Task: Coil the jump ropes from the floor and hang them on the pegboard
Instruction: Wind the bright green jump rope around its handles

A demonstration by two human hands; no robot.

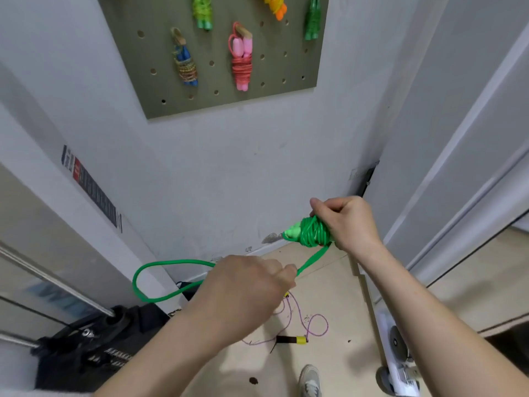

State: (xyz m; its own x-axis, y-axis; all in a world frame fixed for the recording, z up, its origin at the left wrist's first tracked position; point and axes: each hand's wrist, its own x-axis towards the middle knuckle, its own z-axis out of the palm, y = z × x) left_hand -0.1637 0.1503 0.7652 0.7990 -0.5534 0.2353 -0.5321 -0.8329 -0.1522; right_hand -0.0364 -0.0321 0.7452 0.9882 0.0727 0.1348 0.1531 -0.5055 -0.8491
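The right hand (347, 222) grips the wound green rope (313, 232). The left hand (246, 287) pinches its loose part, which looks soft and bendy.

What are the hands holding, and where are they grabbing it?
Both hold one green jump rope. The right hand grips its wound bundle; the left hand pinches the loose loop at its open end.
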